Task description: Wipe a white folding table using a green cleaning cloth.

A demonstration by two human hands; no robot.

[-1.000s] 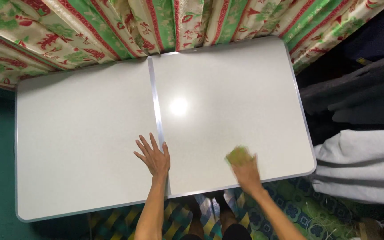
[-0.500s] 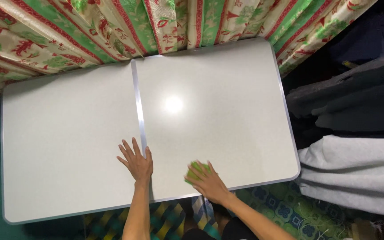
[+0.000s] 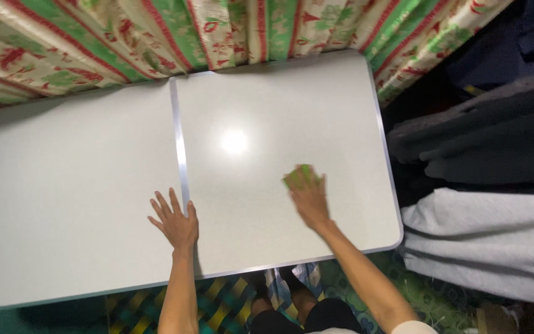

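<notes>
A white folding table [image 3: 81, 161] with a metal seam down its middle fills the view. My left hand [image 3: 175, 221] lies flat on it, fingers spread, right beside the seam near the front edge. My right hand [image 3: 308, 196] presses a small green cloth [image 3: 298, 175] onto the right half of the tabletop; only the cloth's far edge shows past my fingers.
A curtain [image 3: 156, 31] with red and green stripes hangs along the table's far edge. Dark and grey fabric [image 3: 489, 241] is piled to the right of the table. A patterned green mat [image 3: 230, 303] and my feet show below the front edge.
My right hand has slid the green cloth over the right half, first to the left near the front edge, then back to the right and farther from me. The left hand stays flat.
</notes>
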